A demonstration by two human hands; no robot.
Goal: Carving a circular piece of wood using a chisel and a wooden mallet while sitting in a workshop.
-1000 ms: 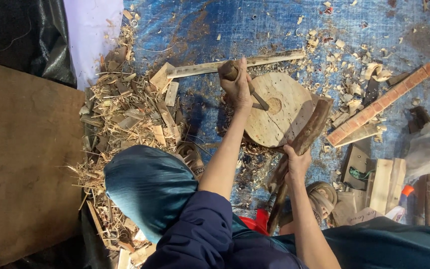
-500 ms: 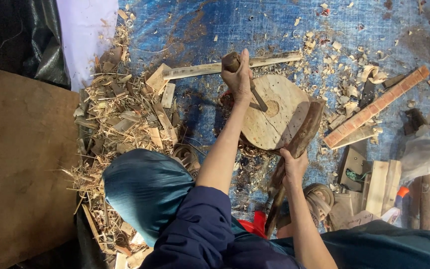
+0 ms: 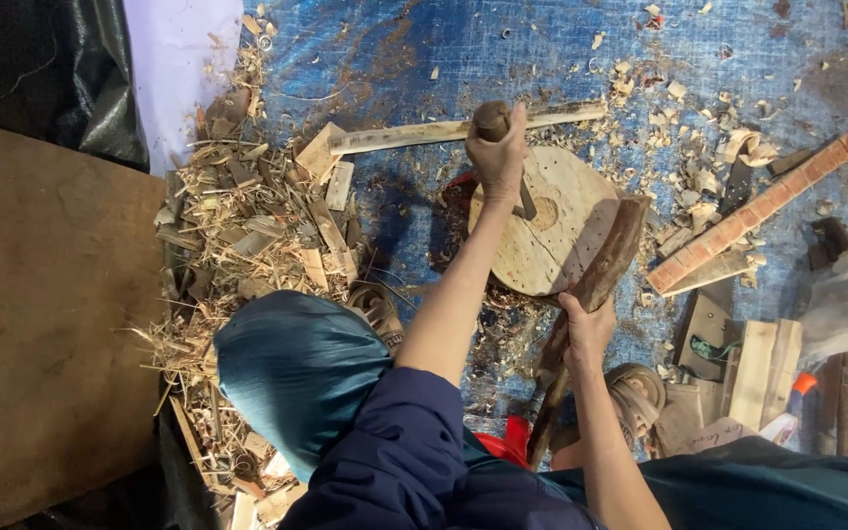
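From the head camera I look down on a blue tarp (image 3: 365, 59) strewn with wood shavings (image 3: 247, 226), where a round wooden disc (image 3: 552, 236) lies near the middle with a reddish slat (image 3: 753, 211) off to its right. Since the earlier frame my left hand (image 3: 498, 157) has barely shifted, still closed around the wooden handle of a chisel (image 3: 495, 123) whose blade slants down onto the disc's centre. My right hand (image 3: 589, 329) has slid slightly, still gripping a long wooden club (image 3: 596, 280) that runs from near my knees up-right onto the disc's right edge.
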